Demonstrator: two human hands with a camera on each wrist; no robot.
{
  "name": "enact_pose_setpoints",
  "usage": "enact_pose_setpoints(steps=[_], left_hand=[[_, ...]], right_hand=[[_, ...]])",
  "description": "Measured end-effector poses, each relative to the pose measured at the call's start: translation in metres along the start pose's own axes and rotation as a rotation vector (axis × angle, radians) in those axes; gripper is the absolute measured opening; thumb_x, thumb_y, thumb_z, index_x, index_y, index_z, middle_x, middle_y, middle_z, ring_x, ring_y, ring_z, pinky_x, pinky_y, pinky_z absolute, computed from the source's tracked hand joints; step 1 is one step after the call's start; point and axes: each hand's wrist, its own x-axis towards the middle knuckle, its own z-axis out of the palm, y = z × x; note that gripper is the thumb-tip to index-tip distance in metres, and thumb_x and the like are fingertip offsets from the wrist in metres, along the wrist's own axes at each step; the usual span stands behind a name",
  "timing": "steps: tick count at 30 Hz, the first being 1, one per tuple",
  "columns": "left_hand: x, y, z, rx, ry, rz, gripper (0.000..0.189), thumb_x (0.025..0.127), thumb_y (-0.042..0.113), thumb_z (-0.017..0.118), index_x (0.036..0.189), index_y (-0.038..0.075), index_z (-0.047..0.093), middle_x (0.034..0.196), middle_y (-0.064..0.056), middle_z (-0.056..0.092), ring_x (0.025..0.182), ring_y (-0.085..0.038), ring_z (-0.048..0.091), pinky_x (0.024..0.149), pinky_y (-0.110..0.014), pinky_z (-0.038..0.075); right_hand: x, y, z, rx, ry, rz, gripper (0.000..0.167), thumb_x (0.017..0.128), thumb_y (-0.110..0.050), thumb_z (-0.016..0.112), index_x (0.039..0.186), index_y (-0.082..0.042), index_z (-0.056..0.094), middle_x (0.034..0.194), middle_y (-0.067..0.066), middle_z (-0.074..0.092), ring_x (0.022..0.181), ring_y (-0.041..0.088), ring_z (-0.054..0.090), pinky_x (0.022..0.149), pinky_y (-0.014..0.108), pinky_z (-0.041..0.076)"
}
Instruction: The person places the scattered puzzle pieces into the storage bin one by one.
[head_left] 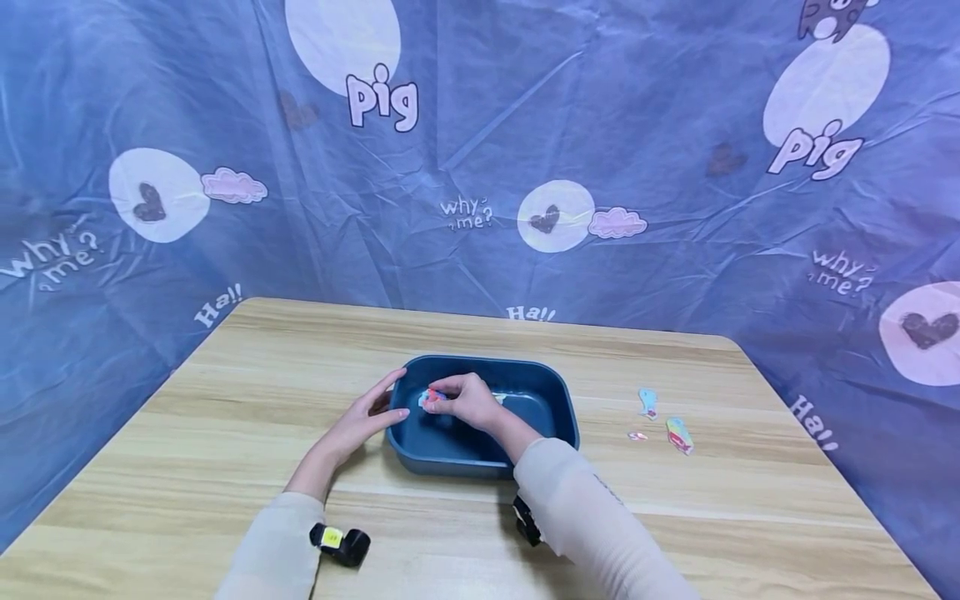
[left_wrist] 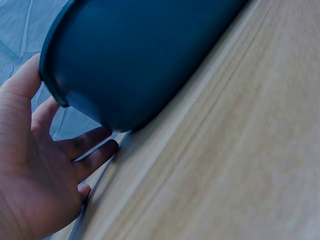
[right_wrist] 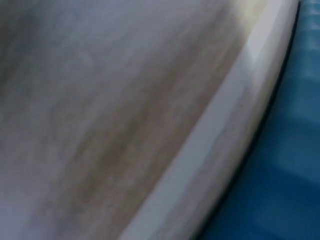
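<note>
A dark blue plastic basin (head_left: pixel 487 472) stands on the wooden table. At its left end, my left hand (head_left: pixel 356 429) holds the rim, thumb lapped over the edge; in the left wrist view the other fingers spread along the outer wall (left_wrist: pixel 140 55). My right hand (head_left: pixel 472 402) reaches into the basin and pinches a small colourful cutout (head_left: pixel 432 397), red, blue and white, between thumb and fingertips. Part of that piece is hidden by the fingers. Behind the right hand, a pale scrap (head_left: pixel 500 397) shows inside the basin.
To the basin's right lie a light blue whale-shaped cutout (head_left: pixel 648 402), a yellow, green and red cutout (head_left: pixel 679 435) and a tiny pinkish piece (head_left: pixel 637 436). A blue printed cloth (head_left: pixel 480 275) hangs behind the table (head_left: pixel 262 383). The right wrist view shows blurred wood grain (right_wrist: pixel 125 125).
</note>
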Motion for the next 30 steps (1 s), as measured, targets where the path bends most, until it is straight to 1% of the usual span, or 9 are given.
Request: enact_pose_setpoints(steps=[4, 11, 16, 19, 22, 26, 30], left_hand=[[0.001, 0.0, 0.0, 0.003, 0.0, 0.002, 0.057, 0.084, 0.023, 0.056, 0.133, 0.033, 0.029, 0.136, -0.011, 0.027, 0.122, -0.03, 0.025, 0.096, -0.05, 0.018], [0.001, -0.001, 0.0, -0.008, -0.019, 0.037, 0.058, 0.084, 0.02, 0.055, 0.135, 0.028, 0.028, 0.135, -0.014, 0.028, 0.12, -0.031, 0.027, 0.096, -0.048, 0.021], [0.001, -0.001, -0.001, -0.016, -0.02, 0.04, 0.058, 0.085, 0.018, 0.055, 0.135, 0.027, 0.028, 0.135, -0.015, 0.028, 0.12, -0.031, 0.028, 0.096, -0.048, 0.021], [-0.001, 0.004, -0.001, -0.02, -0.023, 0.038, 0.058, 0.085, 0.016, 0.054, 0.135, 0.024, 0.028, 0.135, -0.017, 0.027, 0.12, -0.032, 0.027, 0.096, -0.048, 0.02], [-0.006, 0.013, 0.001, -0.023, -0.03, 0.041, 0.058, 0.085, 0.013, 0.053, 0.136, 0.019, 0.026, 0.135, -0.019, 0.026, 0.12, -0.034, 0.026, 0.097, -0.049, 0.019], [-0.011, 0.023, 0.003, -0.014, -0.035, 0.044, 0.06, 0.085, 0.015, 0.054, 0.137, 0.015, 0.024, 0.134, -0.021, 0.026, 0.12, -0.035, 0.026, 0.096, -0.049, 0.02], [-0.012, 0.024, 0.004, -0.005, -0.036, 0.043, 0.061, 0.085, 0.016, 0.054, 0.137, 0.015, 0.023, 0.134, -0.021, 0.026, 0.12, -0.035, 0.026, 0.096, -0.048, 0.02]], right_hand=[[0.011, 0.022, 0.004, -0.015, -0.005, 0.027, 0.039, 0.07, -0.021, 0.072, 0.102, 0.0, 0.063, 0.088, 0.004, 0.064, 0.079, 0.01, 0.057, 0.073, 0.025, 0.045], [0.009, 0.023, 0.006, -0.009, -0.017, 0.035, 0.04, 0.07, -0.02, 0.072, 0.103, 0.001, 0.062, 0.089, 0.006, 0.063, 0.078, 0.01, 0.056, 0.07, 0.023, 0.045], [0.01, 0.024, 0.008, 0.008, -0.029, 0.043, 0.039, 0.071, -0.019, 0.071, 0.103, 0.0, 0.062, 0.087, 0.004, 0.063, 0.076, 0.01, 0.056, 0.066, 0.022, 0.046], [0.01, 0.024, 0.008, 0.009, -0.037, 0.042, 0.037, 0.071, -0.018, 0.071, 0.102, 0.0, 0.063, 0.086, 0.003, 0.063, 0.075, 0.009, 0.055, 0.066, 0.022, 0.045], [0.009, 0.024, 0.009, -0.004, -0.049, 0.038, 0.037, 0.071, -0.018, 0.071, 0.102, -0.001, 0.063, 0.086, 0.002, 0.063, 0.075, 0.009, 0.055, 0.065, 0.021, 0.045], [0.009, 0.024, 0.009, -0.041, -0.061, 0.029, 0.037, 0.07, -0.02, 0.072, 0.103, -0.003, 0.064, 0.086, 0.001, 0.061, 0.072, 0.01, 0.053, 0.059, 0.021, 0.044], [0.008, 0.025, 0.009, -0.085, -0.065, 0.003, 0.036, 0.071, -0.021, 0.071, 0.103, -0.005, 0.064, 0.087, -0.001, 0.061, 0.073, 0.011, 0.05, 0.059, 0.02, 0.042]])
